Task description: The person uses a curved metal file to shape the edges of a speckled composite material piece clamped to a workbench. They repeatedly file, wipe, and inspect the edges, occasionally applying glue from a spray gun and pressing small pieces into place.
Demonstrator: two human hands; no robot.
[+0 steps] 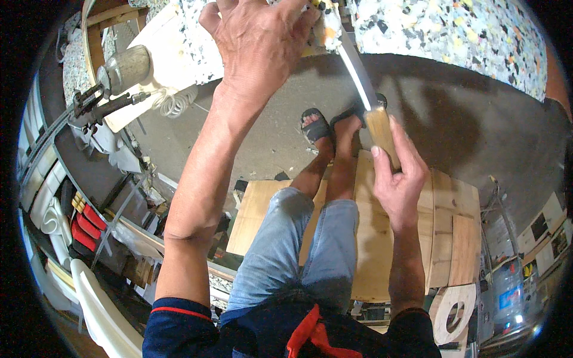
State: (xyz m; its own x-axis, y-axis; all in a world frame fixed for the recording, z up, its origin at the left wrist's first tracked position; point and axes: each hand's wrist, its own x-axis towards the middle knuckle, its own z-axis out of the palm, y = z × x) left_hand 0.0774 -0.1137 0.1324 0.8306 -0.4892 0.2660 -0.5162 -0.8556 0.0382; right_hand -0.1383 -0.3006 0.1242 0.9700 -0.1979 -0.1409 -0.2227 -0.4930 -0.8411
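A long knife with a wooden handle (381, 130) is gripped in my right hand (403, 179). Its bright blade (356, 73) points up and away, the far end running into a gap in a speckled foam slab (447, 45) of white, black, blue and yellow bits. My left hand (258, 42) lies on the foam left of the cut, its fingers bent and partly cut off by the top edge. Between hand and blade is a narrow strip of the same foam (328, 27). Whether the left fingers pinch that strip is hard to see.
A metal spray gun with a cup (126, 67) and a coiled clear hose (178, 101) is at the left. Wooden boards (394, 238) lie beneath me. Red-handled tools (86, 227) and white curved pieces (98, 310) sit at lower left. A ring-shaped wooden piece (443, 316) is at lower right.
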